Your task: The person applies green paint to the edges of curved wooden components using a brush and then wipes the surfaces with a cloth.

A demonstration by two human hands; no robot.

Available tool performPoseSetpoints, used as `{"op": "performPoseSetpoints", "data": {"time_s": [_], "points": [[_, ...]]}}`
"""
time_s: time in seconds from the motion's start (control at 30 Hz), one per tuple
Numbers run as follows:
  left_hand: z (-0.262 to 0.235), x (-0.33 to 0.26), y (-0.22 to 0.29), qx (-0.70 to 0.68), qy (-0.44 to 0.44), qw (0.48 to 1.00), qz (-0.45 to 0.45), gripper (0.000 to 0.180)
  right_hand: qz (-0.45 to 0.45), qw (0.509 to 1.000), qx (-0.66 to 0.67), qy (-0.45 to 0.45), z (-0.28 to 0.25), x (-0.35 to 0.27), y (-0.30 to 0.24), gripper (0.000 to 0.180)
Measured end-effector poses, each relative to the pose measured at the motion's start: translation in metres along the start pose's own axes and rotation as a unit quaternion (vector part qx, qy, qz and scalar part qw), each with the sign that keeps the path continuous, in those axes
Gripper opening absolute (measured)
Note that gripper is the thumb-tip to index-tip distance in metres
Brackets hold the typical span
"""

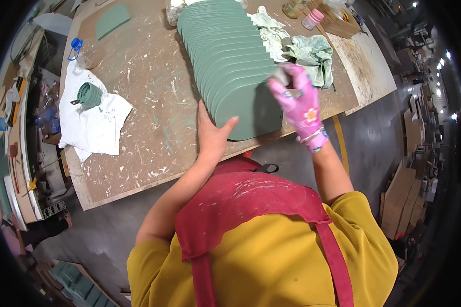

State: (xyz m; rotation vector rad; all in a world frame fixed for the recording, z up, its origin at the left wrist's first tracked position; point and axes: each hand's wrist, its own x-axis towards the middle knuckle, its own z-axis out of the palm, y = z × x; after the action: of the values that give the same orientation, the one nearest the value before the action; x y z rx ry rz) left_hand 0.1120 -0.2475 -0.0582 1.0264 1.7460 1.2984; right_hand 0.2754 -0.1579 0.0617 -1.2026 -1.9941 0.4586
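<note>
A long row of overlapping sage-green panels [241,102] with rounded corners runs away from me across the table. My bare left hand [213,134] lies against the left edge of the nearest panel, thumb spread apart from the fingers. At the right edge of the same panel is my right hand [299,102], in a pink flowered glove and slightly smeared by motion. Its fingers are bent together around something small and whitish, too unclear to name. The glove's shadow falls on the panel's right side.
The paint-spotted table [153,123] carries a white cloth [100,130] with a green-coated cup [89,95] on it. Nearby lies a clear bottle with a blue cap [76,45]. Crumpled rags [312,56], a pink-lidded jar [312,19] and a cardboard box [340,23] are at the right.
</note>
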Motion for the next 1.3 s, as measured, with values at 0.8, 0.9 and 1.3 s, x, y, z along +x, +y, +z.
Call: {"op": "performPoseSetpoints", "data": {"time_s": [0.8, 0.9, 1.3], "points": [[0.001, 0.001, -0.003, -0.13, -0.019, 0.991, 0.038, 0.096, -0.351, 0.914, -0.147, -0.14, 0.062, 0.021, -0.055, 0.02], [-0.001, 0.0, 0.002, -0.193, -0.035, 0.98, 0.023, 0.091, -0.299, 0.86, -0.229, -0.345, 0.066, 0.026, -0.064, 0.04], [-0.004, -0.002, 0.011, -0.026, 0.017, 0.999, -0.007, 0.096, -0.249, 0.944, -0.067, -0.205, 0.046, 0.043, -0.038, 0.045]]}}
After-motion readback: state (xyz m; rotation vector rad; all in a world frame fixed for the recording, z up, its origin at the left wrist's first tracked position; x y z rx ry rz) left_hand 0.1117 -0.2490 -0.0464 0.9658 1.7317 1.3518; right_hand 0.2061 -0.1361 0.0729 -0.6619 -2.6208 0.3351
